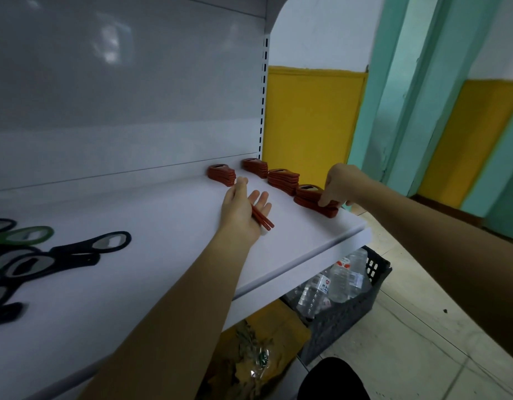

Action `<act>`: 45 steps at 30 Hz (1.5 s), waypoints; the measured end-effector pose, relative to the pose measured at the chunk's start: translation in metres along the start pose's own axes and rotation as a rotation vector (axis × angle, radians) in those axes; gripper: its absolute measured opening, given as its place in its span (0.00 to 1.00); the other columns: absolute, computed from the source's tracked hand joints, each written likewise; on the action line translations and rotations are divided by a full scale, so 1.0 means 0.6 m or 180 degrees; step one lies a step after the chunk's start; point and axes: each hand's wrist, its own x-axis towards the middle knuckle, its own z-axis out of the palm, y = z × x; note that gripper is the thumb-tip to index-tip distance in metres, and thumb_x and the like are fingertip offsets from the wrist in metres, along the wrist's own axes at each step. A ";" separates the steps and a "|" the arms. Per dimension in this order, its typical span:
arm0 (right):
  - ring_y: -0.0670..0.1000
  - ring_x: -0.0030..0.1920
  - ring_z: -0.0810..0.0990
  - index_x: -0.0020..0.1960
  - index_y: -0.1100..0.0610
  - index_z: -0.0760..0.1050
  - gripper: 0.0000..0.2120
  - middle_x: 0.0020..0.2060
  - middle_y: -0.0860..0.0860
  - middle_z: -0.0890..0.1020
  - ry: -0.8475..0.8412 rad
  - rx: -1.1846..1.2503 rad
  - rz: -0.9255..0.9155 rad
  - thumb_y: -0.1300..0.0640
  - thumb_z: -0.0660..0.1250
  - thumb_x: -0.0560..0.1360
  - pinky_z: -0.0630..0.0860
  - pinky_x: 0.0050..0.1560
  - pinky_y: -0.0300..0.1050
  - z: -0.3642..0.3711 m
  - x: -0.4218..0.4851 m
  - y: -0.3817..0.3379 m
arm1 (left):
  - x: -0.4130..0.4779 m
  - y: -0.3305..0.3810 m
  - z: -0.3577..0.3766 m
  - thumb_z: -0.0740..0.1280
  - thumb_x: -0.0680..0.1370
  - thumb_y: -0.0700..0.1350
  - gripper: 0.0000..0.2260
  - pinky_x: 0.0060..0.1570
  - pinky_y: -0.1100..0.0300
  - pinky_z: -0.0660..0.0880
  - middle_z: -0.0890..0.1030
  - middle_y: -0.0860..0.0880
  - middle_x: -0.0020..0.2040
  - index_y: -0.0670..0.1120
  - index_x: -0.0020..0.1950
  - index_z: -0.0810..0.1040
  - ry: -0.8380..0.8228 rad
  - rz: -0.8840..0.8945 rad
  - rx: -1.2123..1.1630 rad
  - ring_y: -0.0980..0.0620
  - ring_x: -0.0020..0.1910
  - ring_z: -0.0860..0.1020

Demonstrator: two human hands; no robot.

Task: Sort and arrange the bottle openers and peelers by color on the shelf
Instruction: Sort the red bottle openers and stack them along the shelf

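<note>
A: What worries you here?

B: The right hand (337,184) has its fingers pinched on the red stack (316,201) nearest the shelf's (163,226) front right corner. That stack sits just beside the right edge, so a sideways nudge could, I'd judge, tip pieces off toward the crate of bottles (344,287) below.

A: And the other hand?

B: The left hand (243,210) lies mid-shelf with fingers loosely curled, half spread, holding two red pieces (262,219) against the palm. A grip that slack could let them slide out.

A: Which way do they point?

B: Their long axis runs from the back wall toward the front right edge, handle ends sticking out toward the front. The four red stacks run in a line from the back right corner toward the front right corner, each with its long axis roughly along that line.

A: The rest?

B: Black openers (90,246) and a green opener (27,235) lie loose and unsorted at the left end of the shelf.
</note>
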 end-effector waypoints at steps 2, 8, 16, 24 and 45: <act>0.55 0.40 0.78 0.53 0.65 0.74 0.17 0.41 0.58 0.78 0.0013 0.0013 -0.0005 0.59 0.74 0.68 0.79 0.50 0.52 0.001 -0.001 0.000 | 0.001 0.000 0.000 0.57 0.81 0.51 0.13 0.56 0.51 0.72 0.69 0.40 0.67 0.47 0.63 0.70 -0.0005 0.0007 -0.0030 0.46 0.53 0.75; 0.54 0.40 0.76 0.55 0.66 0.74 0.20 0.46 0.59 0.79 -0.0086 -0.0163 0.0037 0.55 0.74 0.69 0.76 0.42 0.49 -0.004 -0.003 -0.004 | 0.003 0.004 -0.001 0.57 0.81 0.50 0.16 0.56 0.50 0.72 0.69 0.40 0.67 0.48 0.67 0.68 -0.0062 0.0028 -0.0163 0.46 0.55 0.76; 0.48 0.40 0.79 0.42 0.56 0.70 0.10 0.41 0.52 0.80 -0.0638 0.1962 -0.0912 0.51 0.69 0.73 0.78 0.44 0.43 0.017 -0.092 -0.075 | 0.005 0.015 -0.001 0.57 0.80 0.54 0.15 0.52 0.50 0.73 0.72 0.44 0.60 0.46 0.59 0.70 -0.0084 0.0214 -0.0354 0.49 0.54 0.76; 0.52 0.36 0.80 0.44 0.61 0.74 0.07 0.40 0.61 0.82 -0.0701 0.2582 -0.0758 0.63 0.72 0.70 0.81 0.40 0.41 0.064 -0.099 -0.105 | 0.011 0.015 -0.005 0.55 0.81 0.54 0.20 0.64 0.47 0.70 0.71 0.43 0.64 0.43 0.67 0.66 0.0053 0.0696 -0.0055 0.49 0.51 0.76; 0.55 0.47 0.79 0.49 0.59 0.78 0.06 0.44 0.56 0.82 0.0985 0.0997 -0.0887 0.58 0.66 0.73 0.76 0.43 0.47 0.153 -0.010 -0.120 | 0.044 0.125 -0.174 0.63 0.79 0.43 0.11 0.60 0.62 0.66 0.76 0.45 0.59 0.43 0.59 0.77 -0.0567 0.1952 0.5503 0.48 0.60 0.74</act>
